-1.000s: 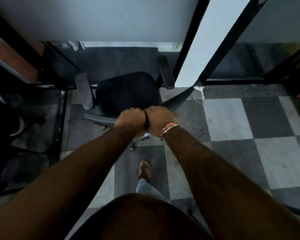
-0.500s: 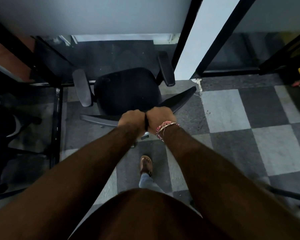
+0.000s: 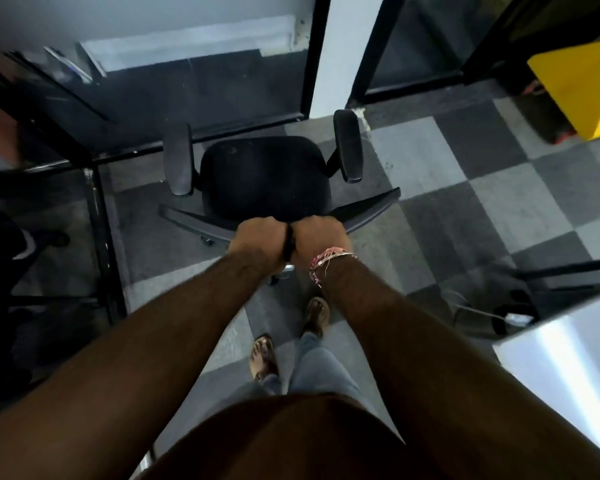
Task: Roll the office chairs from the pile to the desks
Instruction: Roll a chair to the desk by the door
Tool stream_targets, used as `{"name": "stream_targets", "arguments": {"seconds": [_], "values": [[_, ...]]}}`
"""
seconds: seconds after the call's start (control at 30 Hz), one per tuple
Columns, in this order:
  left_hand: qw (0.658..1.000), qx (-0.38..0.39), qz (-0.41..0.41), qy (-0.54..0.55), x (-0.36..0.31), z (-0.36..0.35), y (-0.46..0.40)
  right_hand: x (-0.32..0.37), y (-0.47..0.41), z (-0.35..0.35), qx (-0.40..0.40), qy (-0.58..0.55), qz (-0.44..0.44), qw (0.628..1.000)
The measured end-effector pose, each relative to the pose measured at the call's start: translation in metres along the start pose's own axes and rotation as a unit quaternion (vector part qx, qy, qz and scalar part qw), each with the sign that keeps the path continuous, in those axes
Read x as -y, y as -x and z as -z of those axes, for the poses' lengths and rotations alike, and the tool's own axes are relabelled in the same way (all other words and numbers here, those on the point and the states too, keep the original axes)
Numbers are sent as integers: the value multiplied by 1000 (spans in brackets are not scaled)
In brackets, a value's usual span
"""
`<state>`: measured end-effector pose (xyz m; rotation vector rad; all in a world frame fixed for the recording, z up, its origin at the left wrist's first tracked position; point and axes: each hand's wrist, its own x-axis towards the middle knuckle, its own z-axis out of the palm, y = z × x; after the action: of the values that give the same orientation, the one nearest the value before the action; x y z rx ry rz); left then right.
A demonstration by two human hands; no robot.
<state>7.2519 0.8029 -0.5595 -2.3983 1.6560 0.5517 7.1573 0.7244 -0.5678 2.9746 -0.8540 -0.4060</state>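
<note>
A black office chair (image 3: pixel 264 181) with two padded armrests stands on the checkered carpet in front of me, its seat facing a desk bay. My left hand (image 3: pixel 260 242) and my right hand (image 3: pixel 317 240) sit side by side, both gripping the top edge of the chair's backrest (image 3: pixel 368 211). The desk (image 3: pixel 94 174) has a black metal frame and lies just beyond and left of the chair. The chair's wheels are mostly hidden under the seat.
A white partition post (image 3: pixel 343 53) rises just right of the chair. A yellow object (image 3: pixel 582 84) stands at the far right. Another dark chair (image 3: pixel 4 244) sits at the left edge. A pale desk surface (image 3: pixel 565 375) and black legs are at my right. My feet (image 3: pixel 312 317) are behind the chair.
The chair has shifted right relative to the partition post and now faces more squarely ahead. I have stepped forward; a pale surface and a yellow object came into view on the right.
</note>
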Motion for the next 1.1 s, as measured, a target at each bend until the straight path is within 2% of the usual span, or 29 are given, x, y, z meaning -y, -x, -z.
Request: {"name": "stream_targets", "arguments": {"seconds": [0.2, 0.57, 0.8, 0.9, 1.1], "values": [[1000, -3, -10, -15, -30, -29, 73, 20, 88, -24, 2, -74, -15, 997], [995, -50, -41, -70, -89, -104, 227, 74, 263, -85, -62, -104, -17, 993], [997, -30, -56, -39, -127, -138, 311, 108, 368, -97, -55, -128, -82, 987], [992, -52, -107, -30, -135, -155, 340, 123, 404, -104, -51, -96, -115, 987], [969, -18, -235, -78, -144, -182, 404, 169, 486, -111, -14, -94, -197, 976]]}}
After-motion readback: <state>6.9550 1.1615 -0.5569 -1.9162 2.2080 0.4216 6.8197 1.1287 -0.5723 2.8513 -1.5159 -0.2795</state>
